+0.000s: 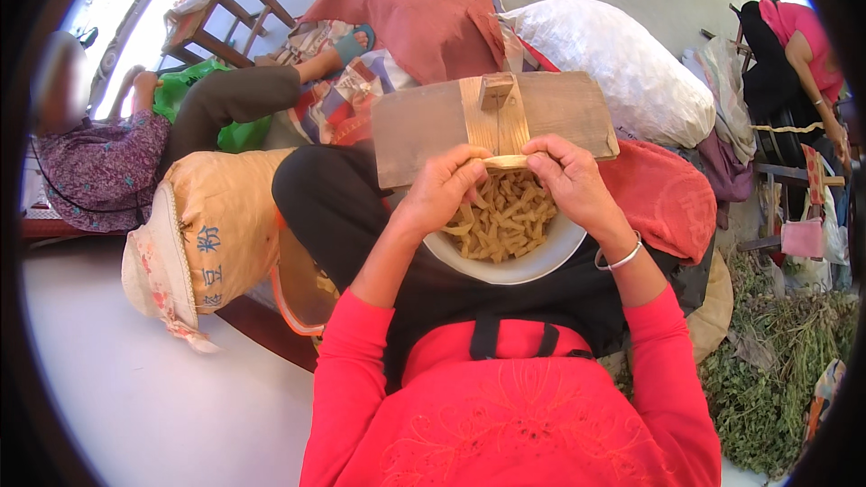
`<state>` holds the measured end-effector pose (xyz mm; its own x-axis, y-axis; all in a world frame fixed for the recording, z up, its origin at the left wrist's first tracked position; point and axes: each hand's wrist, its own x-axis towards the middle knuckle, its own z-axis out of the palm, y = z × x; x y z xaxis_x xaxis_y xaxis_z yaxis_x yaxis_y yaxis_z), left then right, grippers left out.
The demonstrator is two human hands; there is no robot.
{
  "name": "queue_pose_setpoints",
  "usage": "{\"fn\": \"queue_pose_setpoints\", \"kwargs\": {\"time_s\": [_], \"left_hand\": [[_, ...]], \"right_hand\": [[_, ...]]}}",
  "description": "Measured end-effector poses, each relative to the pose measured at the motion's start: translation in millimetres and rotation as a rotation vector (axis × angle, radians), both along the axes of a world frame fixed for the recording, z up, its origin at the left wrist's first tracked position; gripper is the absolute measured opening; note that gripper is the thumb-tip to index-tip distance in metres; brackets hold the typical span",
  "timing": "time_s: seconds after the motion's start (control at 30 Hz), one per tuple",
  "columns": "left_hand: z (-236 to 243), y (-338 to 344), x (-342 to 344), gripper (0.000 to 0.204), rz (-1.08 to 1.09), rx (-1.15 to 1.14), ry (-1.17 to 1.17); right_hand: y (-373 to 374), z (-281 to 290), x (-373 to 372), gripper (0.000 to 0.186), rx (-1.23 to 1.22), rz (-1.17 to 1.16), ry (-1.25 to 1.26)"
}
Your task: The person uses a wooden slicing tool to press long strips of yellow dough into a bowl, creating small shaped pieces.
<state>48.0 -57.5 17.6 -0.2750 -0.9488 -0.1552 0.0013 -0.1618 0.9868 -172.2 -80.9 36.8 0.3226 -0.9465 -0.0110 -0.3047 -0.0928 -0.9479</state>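
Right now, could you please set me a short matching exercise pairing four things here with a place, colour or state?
Things:
1. pale strip
2. bowl
3. wooden board
4. bracelet

Descriptions:
A. thin, silver-coloured
B. brown, flat
C. held between left hand and right hand
D. white, with pieces piled inside

Pairs: 1-C, 2-D, 3-B, 4-A

Through my remote feed I see a bright red top (433, 451) with curling red embroidery (519, 428), sleeves (347, 370) ending along the forearms, black straps (484, 338) at the waist, black trousers (329, 203) farther off, and a silver bangle (624, 261) below the right hand (573, 179).
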Motion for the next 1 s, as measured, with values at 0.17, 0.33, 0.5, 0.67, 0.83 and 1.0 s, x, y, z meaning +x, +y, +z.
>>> {"fn": "queue_pose_setpoints", "kwargs": {"time_s": [0.17, 0.33, 0.5, 0.67, 0.83, 1.0], "left_hand": [[-8.3, -21.4, -2.3, 0.018, 0.157, 0.04, 0.014], [-17.5, -35.7, -5.3, 0.016, 0.237, -0.046, -0.119], [-39.0, -45.4, -2.6, 0.017, 0.321, -0.302, -0.452], [-25.4, -9.8, 7.0, 0.021, 0.293, -0.273, -0.45], [-28.6, 35.1, -3.9, 0.025, -0.117, -0.176, -0.532], [-72.5, 25.3, -23.4, 0.037, -0.615, 0.013, -1.262]], "right_hand": [[-20.0, -6.1, 14.3, 0.013, -0.048, -0.041, 0.022], [-34.9, -11.6, 21.5, 0.012, -0.175, -0.073, 0.091], [-45.0, -39.5, 11.7, 0.013, -0.322, -0.096, 0.283], [-15.5, -36.1, -6.8, 0.013, -0.279, -0.094, 0.229], [14.6, -51.1, -10.8, 0.014, -0.439, -0.103, 0.232], [32.9, -88.8, -7.1, 0.012, -0.285, -0.118, 0.197]]}}
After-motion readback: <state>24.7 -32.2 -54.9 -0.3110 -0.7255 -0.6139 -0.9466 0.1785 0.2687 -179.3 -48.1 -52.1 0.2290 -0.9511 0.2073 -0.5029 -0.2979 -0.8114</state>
